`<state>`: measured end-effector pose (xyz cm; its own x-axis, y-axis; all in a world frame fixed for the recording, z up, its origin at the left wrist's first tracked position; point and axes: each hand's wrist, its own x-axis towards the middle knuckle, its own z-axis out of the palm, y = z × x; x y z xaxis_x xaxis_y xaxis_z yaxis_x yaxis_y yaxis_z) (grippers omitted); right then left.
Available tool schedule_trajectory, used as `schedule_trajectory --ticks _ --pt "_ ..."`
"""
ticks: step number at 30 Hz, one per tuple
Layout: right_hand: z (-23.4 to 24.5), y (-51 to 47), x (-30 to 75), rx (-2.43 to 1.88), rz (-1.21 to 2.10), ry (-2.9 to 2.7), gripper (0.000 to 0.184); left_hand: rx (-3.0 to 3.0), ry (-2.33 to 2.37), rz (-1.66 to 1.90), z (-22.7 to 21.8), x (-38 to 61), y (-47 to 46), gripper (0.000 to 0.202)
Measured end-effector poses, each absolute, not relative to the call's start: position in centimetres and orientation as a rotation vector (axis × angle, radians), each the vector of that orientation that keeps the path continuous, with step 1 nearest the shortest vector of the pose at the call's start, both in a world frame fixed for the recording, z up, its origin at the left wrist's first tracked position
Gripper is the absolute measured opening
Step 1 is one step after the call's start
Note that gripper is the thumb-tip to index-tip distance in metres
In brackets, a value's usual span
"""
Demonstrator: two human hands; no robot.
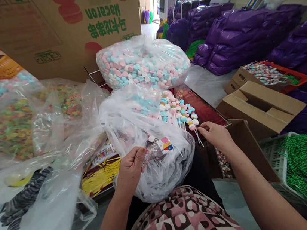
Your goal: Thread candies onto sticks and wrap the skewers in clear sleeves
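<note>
My left hand (pixel 132 167) is closed on a small clear plastic wrapper (pixel 155 151) with a colourful printed label. It is held above a large bunched clear plastic bag (pixel 153 179) in front of me. My right hand (pixel 217 135) pinches at the stick of a marshmallow skewer (pixel 192 122), at the front end of a pile. More skewers (pixel 173 108) in pink, blue, white and yellow lie beyond it. Just behind the wrapper, a few loose pale marshmallows (pixel 151 138) show.
A big bag of marshmallows (pixel 143 61) stands at the back before a cardboard box (pixel 55 33). Bags of gummy rings (pixel 8 130) and yellow twist ties (pixel 102 176) lie left. Open cartons (pixel 262 104), a basket of green strands (pixel 304 166) and purple sacks (pixel 244 31) are right.
</note>
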<state>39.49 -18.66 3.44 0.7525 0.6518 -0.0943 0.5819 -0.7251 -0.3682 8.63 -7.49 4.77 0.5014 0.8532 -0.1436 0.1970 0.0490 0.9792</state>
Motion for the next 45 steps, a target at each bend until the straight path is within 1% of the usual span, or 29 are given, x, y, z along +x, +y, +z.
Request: schedule_trajectory --ticks 5,10,15,19,23,28,30,33,36,38,41,45 --pt "3.2 -17.7 39.6 -2.703 0.362 -0.99 0.035 1.474 0.993 0.655 4.4 8.4 -7.5 0.039" --pt "3.2 -17.2 39.9 -2.738 0.382 -1.052 0.043 1.409 1.01 0.692 3.7 8.2 -7.5 0.039" --pt "3.4 -17.1 40.7 -2.83 0.352 -1.078 0.036 1.359 0.999 0.732 3.1 8.1 -7.3 0.04" --pt "3.9 -17.5 42.0 -2.934 0.294 -1.028 0.037 1.339 1.002 0.754 2.6 7.8 -7.1 0.039" --pt "4.0 -18.2 42.9 -2.964 0.259 -1.066 0.033 1.332 1.004 0.764 2.2 7.7 -7.0 0.04" --pt "3.5 -19.2 43.5 -2.999 0.158 -0.953 0.041 1.31 1.008 0.753 2.0 7.8 -7.0 0.043" --pt "3.3 -19.7 44.3 -2.951 0.094 -0.86 0.042 1.294 1.011 0.759 2.0 7.8 -6.9 0.044" --pt "3.2 -20.3 45.9 -2.71 0.042 -0.798 0.041 1.261 1.011 0.777 1.9 7.8 -6.9 0.044" --pt "4.2 -20.3 47.2 -2.619 0.095 -0.856 0.042 1.256 1.01 0.767 1.7 7.9 -6.9 0.044" --pt "5.5 -19.8 47.5 -2.713 0.084 -0.953 0.042 1.268 1.014 0.749 1.6 7.9 -6.8 0.044" --pt "7.8 -18.6 47.4 -2.893 -0.019 -1.144 0.042 1.294 1.016 0.727 1.2 7.7 -6.8 0.042" --pt "10.1 -17.0 47.1 -2.971 -0.046 -1.278 0.045 1.323 1.01 0.718 0.9 7.5 -6.6 0.039"
